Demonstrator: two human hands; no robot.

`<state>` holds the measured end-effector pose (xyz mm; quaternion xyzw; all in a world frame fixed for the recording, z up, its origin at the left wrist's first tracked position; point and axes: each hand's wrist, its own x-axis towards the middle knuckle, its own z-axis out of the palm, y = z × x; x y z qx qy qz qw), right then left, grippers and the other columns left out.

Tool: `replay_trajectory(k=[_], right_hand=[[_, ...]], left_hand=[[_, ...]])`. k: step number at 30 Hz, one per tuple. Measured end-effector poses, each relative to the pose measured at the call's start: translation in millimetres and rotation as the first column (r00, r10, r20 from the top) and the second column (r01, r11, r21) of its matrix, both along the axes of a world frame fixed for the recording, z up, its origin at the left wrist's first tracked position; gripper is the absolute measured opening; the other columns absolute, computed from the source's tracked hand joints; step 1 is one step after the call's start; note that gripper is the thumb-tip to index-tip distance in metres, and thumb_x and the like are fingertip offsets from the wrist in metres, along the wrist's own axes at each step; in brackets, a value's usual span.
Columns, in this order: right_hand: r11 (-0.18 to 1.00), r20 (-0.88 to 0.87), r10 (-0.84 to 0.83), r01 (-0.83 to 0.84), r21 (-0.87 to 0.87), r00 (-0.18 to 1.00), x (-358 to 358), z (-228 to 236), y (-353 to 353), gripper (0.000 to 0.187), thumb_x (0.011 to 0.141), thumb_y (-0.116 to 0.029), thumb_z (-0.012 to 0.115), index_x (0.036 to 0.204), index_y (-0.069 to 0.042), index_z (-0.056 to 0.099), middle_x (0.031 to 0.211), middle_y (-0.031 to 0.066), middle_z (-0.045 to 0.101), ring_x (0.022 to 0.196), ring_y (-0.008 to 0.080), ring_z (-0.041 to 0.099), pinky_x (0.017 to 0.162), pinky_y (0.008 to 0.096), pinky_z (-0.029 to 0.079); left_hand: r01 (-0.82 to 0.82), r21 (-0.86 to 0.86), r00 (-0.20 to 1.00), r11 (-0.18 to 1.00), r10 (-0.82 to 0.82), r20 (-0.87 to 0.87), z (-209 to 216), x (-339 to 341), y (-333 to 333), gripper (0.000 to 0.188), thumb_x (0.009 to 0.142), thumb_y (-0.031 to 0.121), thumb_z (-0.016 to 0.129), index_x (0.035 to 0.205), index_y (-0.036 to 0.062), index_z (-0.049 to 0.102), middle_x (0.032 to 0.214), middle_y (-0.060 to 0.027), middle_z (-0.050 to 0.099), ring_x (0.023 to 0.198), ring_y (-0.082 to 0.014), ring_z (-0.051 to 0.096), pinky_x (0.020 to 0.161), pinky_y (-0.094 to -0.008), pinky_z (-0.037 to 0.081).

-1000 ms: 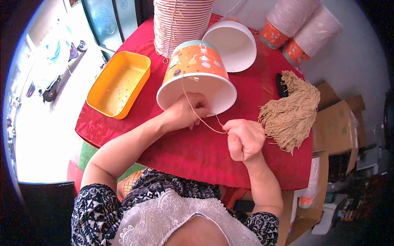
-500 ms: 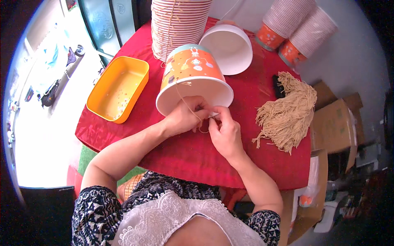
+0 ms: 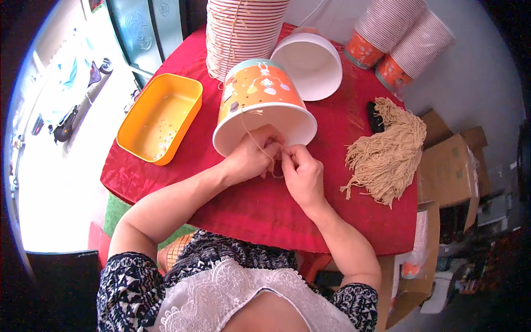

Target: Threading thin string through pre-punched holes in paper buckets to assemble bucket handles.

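An orange printed paper bucket [image 3: 260,83] lies on its side with its white mouth toward me. A beige string [image 3: 251,134] comes through its wall near the rim and runs down across my left hand. My left hand [image 3: 254,155] is at the bucket's mouth, its fingers curled and pinching the string. Fingertips of my right hand [image 3: 303,172] meet the left ones, pinched together just below the rim. The string's end between the fingertips is too small to make out.
Behind the bucket are a tall stack of paper buckets [image 3: 246,39] and a single white bucket [image 3: 308,66]. A yellow tray [image 3: 157,119] with small bits sits left, a bundle of beige strings [image 3: 387,152] right. Cardboard boxes [image 3: 448,169] stand beyond the red-covered table [image 3: 354,221].
My right fingertips have closed in against the left ones and pinch more tightly. The bucket and the string through it stay nearly in place.
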<state>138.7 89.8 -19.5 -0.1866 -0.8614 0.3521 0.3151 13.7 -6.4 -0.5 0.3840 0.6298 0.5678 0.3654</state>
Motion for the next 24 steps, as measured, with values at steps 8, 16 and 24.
replay_trajectory(k=[8,16,24], right_hand=[[0.999,-0.027,-0.03,0.031,0.031,0.999,-2,-5,2,0.006,0.084,-0.008,0.062,0.087,-0.003,0.059,0.069,0.0187,0.064,0.064,0.0373,0.065,0.055,0.0451,0.049],[0.998,-0.011,-0.044,0.045,0.052,0.999,-4,-7,2,0.008,0.084,-0.01,0.061,0.086,-0.003,0.06,0.069,0.0193,0.064,0.065,0.038,0.064,0.056,0.0465,0.049],[0.995,-0.013,-0.045,0.046,0.083,0.999,-5,-4,0,0.006,0.082,-0.007,0.062,0.086,-0.004,0.059,0.069,0.0179,0.064,0.063,0.0371,0.064,0.055,0.0464,0.05]], left_hand=[[-0.002,-0.067,0.996,0.998,-0.004,-0.088,-3,1,1,0.016,0.094,0.006,0.042,0.102,0.0016,0.054,0.073,-0.0065,0.057,0.057,-0.0154,0.056,0.048,-0.0283,0.048],[-0.081,0.047,0.88,0.996,0.094,-0.467,-9,-3,-3,0.012,0.084,0.005,0.056,0.094,-0.0011,0.06,0.085,-0.015,0.061,0.08,-0.0268,0.061,0.071,-0.0383,0.049],[-0.05,-0.041,0.804,0.998,0.016,-0.594,-2,1,-6,0.011,0.077,0.004,0.061,0.086,-0.0016,0.06,0.086,-0.0196,0.06,0.084,-0.0345,0.061,0.074,-0.0415,0.048]])
